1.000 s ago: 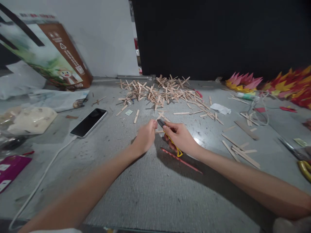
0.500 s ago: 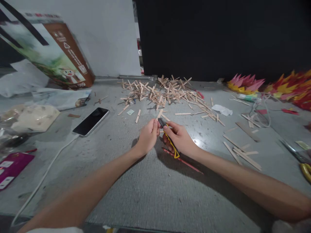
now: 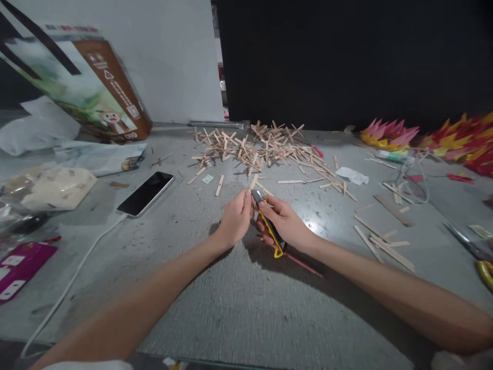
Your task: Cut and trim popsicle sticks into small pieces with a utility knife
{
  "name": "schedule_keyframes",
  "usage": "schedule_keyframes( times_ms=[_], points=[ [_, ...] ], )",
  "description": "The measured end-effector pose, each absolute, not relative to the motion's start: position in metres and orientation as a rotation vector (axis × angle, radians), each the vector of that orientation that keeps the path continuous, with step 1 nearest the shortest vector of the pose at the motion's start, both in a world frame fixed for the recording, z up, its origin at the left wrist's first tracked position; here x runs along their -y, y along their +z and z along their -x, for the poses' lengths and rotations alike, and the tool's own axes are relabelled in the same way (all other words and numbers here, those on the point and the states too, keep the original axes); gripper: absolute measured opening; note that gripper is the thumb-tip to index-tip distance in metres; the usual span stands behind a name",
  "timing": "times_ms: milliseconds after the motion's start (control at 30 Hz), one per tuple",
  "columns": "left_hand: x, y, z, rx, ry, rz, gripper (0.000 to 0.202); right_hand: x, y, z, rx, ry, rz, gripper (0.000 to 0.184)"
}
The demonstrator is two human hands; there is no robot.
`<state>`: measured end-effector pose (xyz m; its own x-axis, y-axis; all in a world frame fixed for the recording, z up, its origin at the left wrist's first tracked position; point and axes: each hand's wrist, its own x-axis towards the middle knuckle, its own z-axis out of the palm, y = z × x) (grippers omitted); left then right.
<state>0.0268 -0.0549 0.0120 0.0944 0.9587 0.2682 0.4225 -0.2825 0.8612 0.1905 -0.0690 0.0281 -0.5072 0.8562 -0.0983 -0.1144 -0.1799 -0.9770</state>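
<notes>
My right hand is closed around a black and yellow utility knife, its dark tip pointing up and away from me. My left hand is pinched shut right beside the knife's tip; what its fingertips hold is hidden. Both hands hover just above the grey table, near its middle. A red stick lies on the table under my right wrist. Beyond the hands lies a heap of wooden craft sticks glued into crosses.
A phone on a white cable lies to the left, with a tilted carton and bags behind it. Loose sticks lie at right, near scissors and coloured paper flames. A black panel stands behind.
The knife has tilted so its yellow back end points more toward me. Both hands stayed almost in place, drawing slightly closer together.
</notes>
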Motion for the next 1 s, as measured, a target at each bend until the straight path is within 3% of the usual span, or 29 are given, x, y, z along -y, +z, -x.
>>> schedule_keyframes(
  times_ms=[267,567,867,1000],
  points=[
    [0.055,0.013,-0.026,-1.366,1.109,-1.779,0.048,0.068,0.029,-0.196,1.605,1.534,1.027,0.031],
    [0.058,0.014,-0.026,-1.282,1.127,-1.728,0.048,0.071,0.024,-0.203,2.085,0.688,1.257,0.013],
    [0.058,0.011,-0.027,-0.973,1.227,-1.381,0.046,0.062,0.031,-0.217,2.476,-0.123,1.177,0.03],
    [0.061,0.012,-0.03,-0.917,1.254,-1.334,0.044,0.048,0.02,-0.228,2.326,-0.105,1.012,0.028]
  ],
)
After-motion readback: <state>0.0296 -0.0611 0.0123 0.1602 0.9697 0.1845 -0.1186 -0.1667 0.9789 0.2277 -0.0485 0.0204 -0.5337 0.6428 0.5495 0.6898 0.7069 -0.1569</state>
